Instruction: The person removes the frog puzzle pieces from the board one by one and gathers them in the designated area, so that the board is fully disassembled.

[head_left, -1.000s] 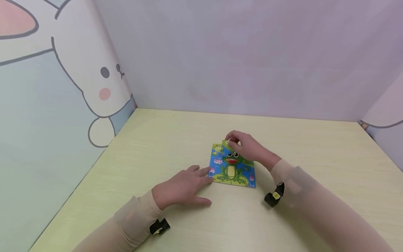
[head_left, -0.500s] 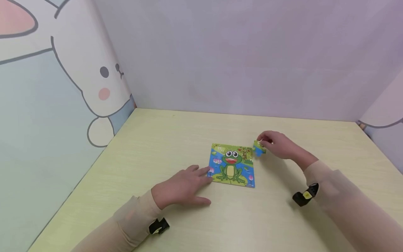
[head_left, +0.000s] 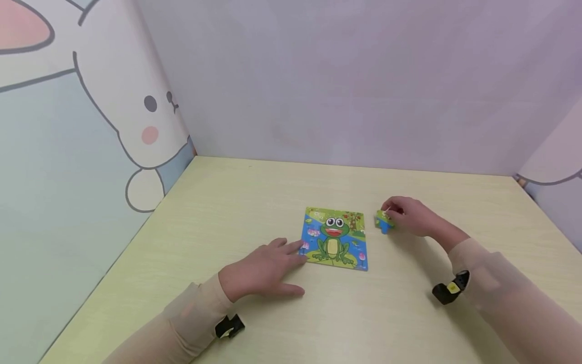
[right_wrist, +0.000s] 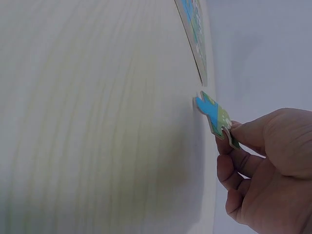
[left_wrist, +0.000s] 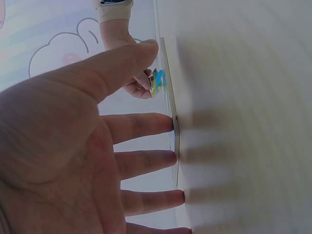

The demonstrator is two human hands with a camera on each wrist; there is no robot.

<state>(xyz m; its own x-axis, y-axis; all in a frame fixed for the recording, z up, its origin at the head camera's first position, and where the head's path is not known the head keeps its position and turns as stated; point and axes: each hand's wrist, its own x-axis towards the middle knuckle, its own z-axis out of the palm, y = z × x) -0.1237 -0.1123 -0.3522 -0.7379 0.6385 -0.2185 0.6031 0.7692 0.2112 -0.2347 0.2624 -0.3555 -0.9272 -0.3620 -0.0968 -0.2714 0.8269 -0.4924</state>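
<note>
A square frog jigsaw puzzle (head_left: 333, 240) lies flat on the table, its picture showing a green frog on blue and green. Straight fingers of my left hand (head_left: 263, 270) rest at the puzzle's lower left edge, thumb spread apart on the tabletop. To the right of the puzzle, my right hand (head_left: 411, 216) pinches a puzzle piece (right_wrist: 213, 114) between thumb and fingers. Blue and green cover that piece, which is tilted, with its blue tab pointing down near the table. Whether the tab touches the table I cannot tell.
The pale wooden table (head_left: 254, 192) extends around the puzzle to a lilac back wall (head_left: 341, 86). A panel with a cartoon rabbit (head_left: 123, 101) stands along the left side. Black wrist cameras are strapped on both sleeves.
My right hand has moved from the puzzle's top edge to the right, carrying the piece away, then slightly down. My left hand has stayed in place.
</note>
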